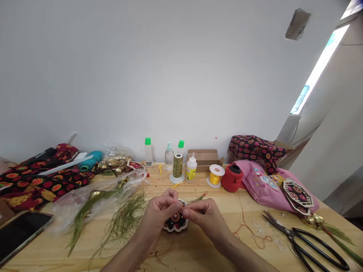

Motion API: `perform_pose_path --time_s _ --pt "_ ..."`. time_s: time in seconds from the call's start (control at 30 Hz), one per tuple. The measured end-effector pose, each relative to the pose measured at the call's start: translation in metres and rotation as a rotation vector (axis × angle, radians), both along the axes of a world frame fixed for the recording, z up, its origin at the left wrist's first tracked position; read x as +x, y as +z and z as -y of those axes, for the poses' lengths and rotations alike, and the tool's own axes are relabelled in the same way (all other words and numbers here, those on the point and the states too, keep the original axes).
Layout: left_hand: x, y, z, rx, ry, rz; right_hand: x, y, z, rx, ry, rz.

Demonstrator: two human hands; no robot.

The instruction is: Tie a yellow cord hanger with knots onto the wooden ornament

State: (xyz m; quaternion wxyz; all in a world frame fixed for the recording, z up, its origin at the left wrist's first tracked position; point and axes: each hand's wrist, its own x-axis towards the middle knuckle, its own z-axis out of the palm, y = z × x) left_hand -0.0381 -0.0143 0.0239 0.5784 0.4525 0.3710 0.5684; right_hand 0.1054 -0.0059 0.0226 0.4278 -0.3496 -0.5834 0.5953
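Observation:
A scalloped ornament [175,223] with dark patterned fabric and a pale border lies on the table under my fingers. My left hand [163,207] is closed in a pinch over its upper left edge. From the right, my right hand [205,215] pinches close to the ornament's upper right edge, its thumb and forefinger pressed together. A bit of thin red cord shows between the fingertips, mostly hidden by them. Just behind my right hand lies a small green tassel end with a red loop [204,194]. Loose green threads [126,215] spread beside my left hand.
Black scissors [292,233] and red thread [249,228] lie to the right. Behind stand a green spool [177,166], a glue bottle [191,169], a yellow cord spool [215,175] and a red cone [232,178]. At left are patterned fabric [70,185] and a phone [22,236].

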Motion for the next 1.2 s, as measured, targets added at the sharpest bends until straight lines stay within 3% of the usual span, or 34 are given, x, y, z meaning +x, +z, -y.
perform_pose_path --time_s 0.17,0.3,0.4,0.53,0.73,0.83,0.93,1.0,1.2 --pt "-0.003 -0.003 -0.003 -0.026 -0.007 -0.007 0.001 -0.004 -0.005 -0.023 0.009 -0.011" --pt "-0.004 -0.003 -0.005 -0.128 -0.093 0.190 0.002 -0.008 -0.009 0.022 0.044 0.020" --pt "-0.010 -0.001 -0.007 -0.157 -0.135 0.318 0.012 -0.001 -0.010 0.069 0.140 0.061" --pt "-0.027 0.002 -0.017 -0.105 0.009 0.499 0.049 0.038 -0.008 0.254 0.367 0.233" --pt "-0.044 -0.005 -0.030 -0.065 0.083 0.605 0.122 0.130 -0.002 0.566 0.094 0.460" --pt "-0.046 -0.008 -0.033 -0.075 0.128 0.633 0.142 0.166 -0.005 0.555 0.112 0.660" --pt "-0.048 -0.010 -0.034 -0.091 0.181 0.643 0.150 0.189 -0.014 0.492 0.100 0.859" --pt "-0.050 -0.011 -0.034 -0.108 0.211 0.639 0.149 0.199 -0.023 0.536 -0.013 0.962" --pt "-0.056 -0.015 -0.035 -0.072 0.218 0.644 0.140 0.225 -0.056 0.968 -0.429 1.156"
